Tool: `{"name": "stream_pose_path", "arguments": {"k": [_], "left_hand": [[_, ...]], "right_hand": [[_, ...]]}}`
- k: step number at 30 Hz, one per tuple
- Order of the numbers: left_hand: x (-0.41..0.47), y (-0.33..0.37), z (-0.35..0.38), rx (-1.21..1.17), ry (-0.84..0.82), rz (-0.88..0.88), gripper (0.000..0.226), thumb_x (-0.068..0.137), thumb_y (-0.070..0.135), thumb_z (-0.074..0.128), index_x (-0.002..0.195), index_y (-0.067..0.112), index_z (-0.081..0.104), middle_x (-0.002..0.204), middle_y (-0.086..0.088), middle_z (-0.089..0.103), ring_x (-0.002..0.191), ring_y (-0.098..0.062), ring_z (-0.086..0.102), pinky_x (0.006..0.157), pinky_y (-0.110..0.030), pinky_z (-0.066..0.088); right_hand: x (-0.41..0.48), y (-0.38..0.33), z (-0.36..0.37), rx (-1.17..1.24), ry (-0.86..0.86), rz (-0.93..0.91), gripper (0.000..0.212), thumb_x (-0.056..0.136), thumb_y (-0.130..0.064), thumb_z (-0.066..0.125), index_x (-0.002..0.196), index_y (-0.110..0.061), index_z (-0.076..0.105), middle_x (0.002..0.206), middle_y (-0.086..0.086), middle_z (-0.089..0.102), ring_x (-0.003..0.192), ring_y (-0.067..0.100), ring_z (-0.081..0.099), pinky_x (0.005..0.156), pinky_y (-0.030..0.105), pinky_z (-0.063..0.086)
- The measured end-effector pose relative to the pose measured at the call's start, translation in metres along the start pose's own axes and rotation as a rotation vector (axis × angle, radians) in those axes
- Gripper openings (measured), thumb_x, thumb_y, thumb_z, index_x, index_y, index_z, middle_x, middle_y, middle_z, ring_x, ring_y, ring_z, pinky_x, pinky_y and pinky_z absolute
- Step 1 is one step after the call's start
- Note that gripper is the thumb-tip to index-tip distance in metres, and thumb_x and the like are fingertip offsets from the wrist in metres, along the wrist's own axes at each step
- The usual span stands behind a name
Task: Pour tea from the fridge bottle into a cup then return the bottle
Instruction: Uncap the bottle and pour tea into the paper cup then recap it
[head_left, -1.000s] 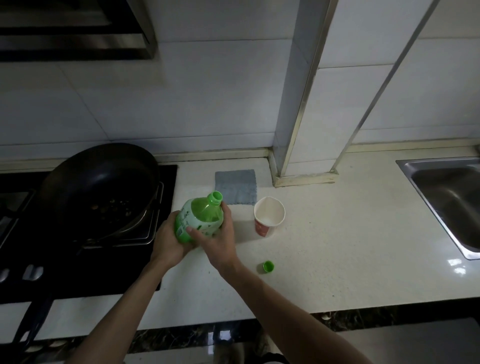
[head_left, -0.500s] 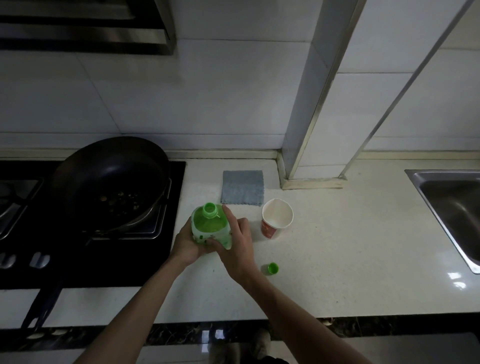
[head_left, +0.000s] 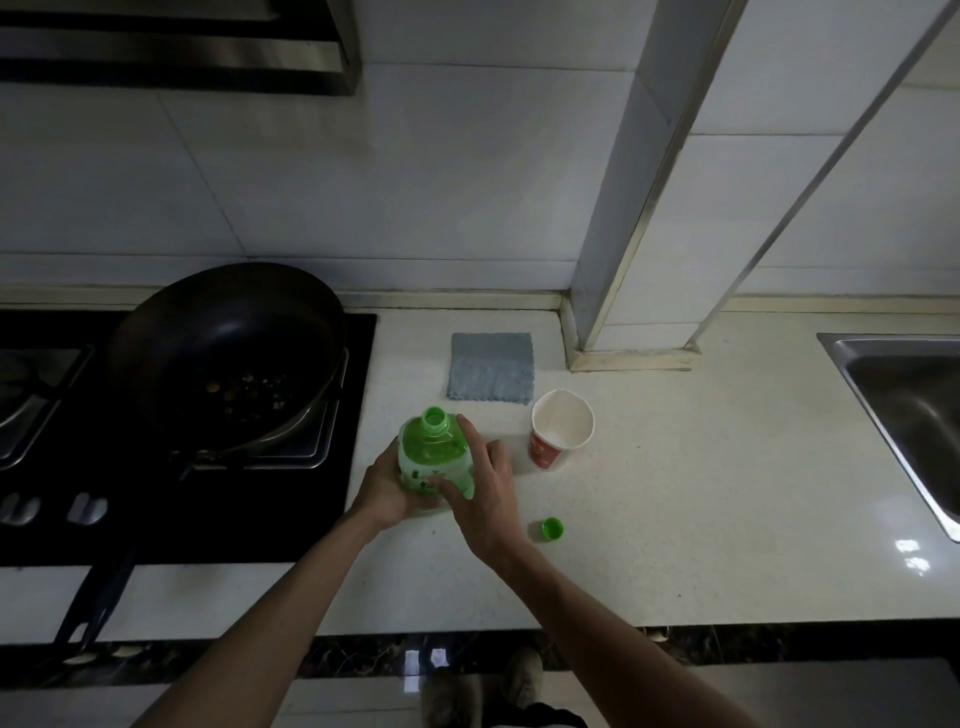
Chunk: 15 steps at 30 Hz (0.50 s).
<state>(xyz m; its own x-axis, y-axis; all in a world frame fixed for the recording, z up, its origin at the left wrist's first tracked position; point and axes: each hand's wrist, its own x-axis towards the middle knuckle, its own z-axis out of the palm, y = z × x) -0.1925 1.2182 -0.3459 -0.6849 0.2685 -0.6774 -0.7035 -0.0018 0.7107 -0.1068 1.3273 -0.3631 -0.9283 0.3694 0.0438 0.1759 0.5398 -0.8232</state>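
Note:
A green tea bottle (head_left: 434, 451) stands upright on the white counter (head_left: 675, 493), its neck open with no cap on. My left hand (head_left: 387, 483) grips its left side and my right hand (head_left: 480, 486) wraps its right side, fingers across the label. A paper cup (head_left: 561, 428) with a red base stands just to the right of the bottle, apart from my fingers. The green bottle cap (head_left: 552, 528) lies on the counter, near my right wrist.
A grey cloth (head_left: 491, 366) lies behind the cup. A dark pan (head_left: 228, 353) sits on the black stove (head_left: 171, 514) at the left, handle reaching to the counter's front edge. A steel sink (head_left: 914, 410) is at the right. A tiled pillar (head_left: 628, 208) rises behind.
The bottle has gone from tilted toward the cup to upright on the counter. Both hands stayed on it. The camera view has shifted slightly.

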Motion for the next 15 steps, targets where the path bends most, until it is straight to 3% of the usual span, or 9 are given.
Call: {"name": "stream_pose_path", "arguments": {"k": [5,8,11,15], "left_hand": [[-0.004,-0.006,-0.001,0.053,-0.008,0.039,0.017,0.096,0.024,0.051,0.094,0.015,0.065,0.100,-0.016,0.067,0.087,-0.031,0.065,0.071,-0.052,0.058],[-0.001,-0.009,-0.004,-0.026,-0.007,0.001,0.023,0.098,0.027,0.048,0.092,0.014,0.066,0.086,-0.012,0.071,0.080,-0.030,0.068,0.062,-0.047,0.058],[0.004,-0.015,-0.008,0.029,-0.038,0.052,0.021,0.097,0.003,0.048,0.093,0.014,0.065,0.075,-0.004,0.073,0.063,-0.018,0.072,0.044,-0.035,0.055],[0.003,-0.020,-0.013,0.134,-0.079,0.126,0.030,0.091,-0.013,0.051,0.100,0.013,0.063,0.081,-0.003,0.073,0.064,-0.011,0.072,0.045,-0.030,0.055]], "right_hand": [[-0.006,0.003,0.005,-0.013,0.014,-0.019,0.074,0.092,-0.024,0.064,0.153,-0.031,0.021,0.116,0.005,0.042,0.105,0.018,0.044,0.094,0.029,0.041],[-0.008,0.005,0.008,-0.029,0.020,-0.042,0.075,0.092,-0.022,0.063,0.152,-0.034,0.019,0.117,0.005,0.042,0.105,0.017,0.044,0.094,0.030,0.043],[-0.009,0.006,0.008,-0.034,0.040,-0.071,0.078,0.091,-0.021,0.065,0.150,-0.038,0.016,0.116,0.003,0.042,0.105,0.016,0.044,0.094,0.031,0.045],[-0.009,0.010,0.008,-0.041,0.063,-0.124,0.074,0.092,-0.025,0.064,0.148,-0.036,0.016,0.117,0.006,0.045,0.104,0.018,0.047,0.091,0.032,0.046]]}}
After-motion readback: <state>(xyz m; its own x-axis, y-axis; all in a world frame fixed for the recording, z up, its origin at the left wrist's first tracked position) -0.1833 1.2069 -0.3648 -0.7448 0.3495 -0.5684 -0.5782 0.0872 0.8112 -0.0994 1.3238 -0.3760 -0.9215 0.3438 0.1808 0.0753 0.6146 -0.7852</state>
